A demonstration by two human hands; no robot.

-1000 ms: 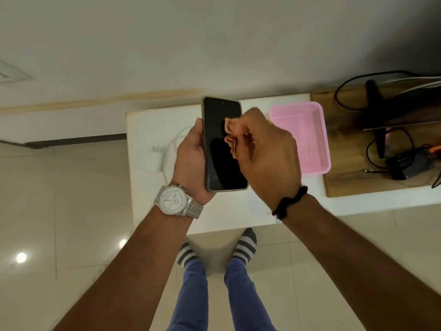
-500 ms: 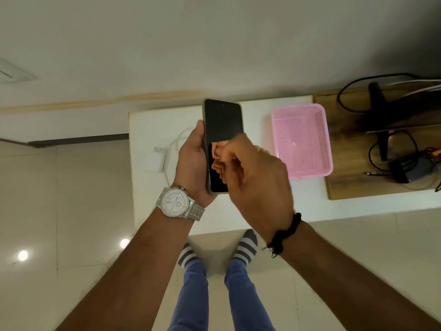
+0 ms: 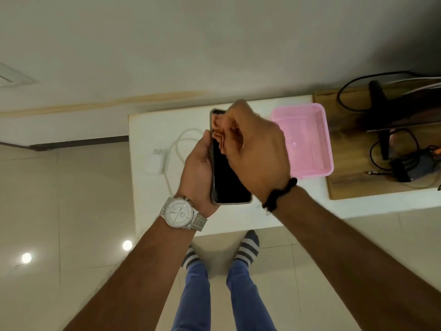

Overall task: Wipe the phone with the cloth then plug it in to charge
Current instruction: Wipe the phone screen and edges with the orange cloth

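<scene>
White surface (image 3: 238, 218) along the wall, bearing a pink basket (image 3: 307, 161), a white charger (image 3: 156, 161) and its coiled cable (image 3: 177, 144). Above it, the phone (image 3: 229, 177), screen up, lies cradled in the left hand (image 3: 198, 173), fingers curled round its edge, wrist level. The right hand (image 3: 257, 149), knuckles up and wrist bent down, pinches a small peach cloth (image 3: 220, 130) against the screen's upper end. Step in hand, by judgement: wiping. The next move calls for strokes over the lower glass, then releasing the cloth to reach the cable end.
</scene>
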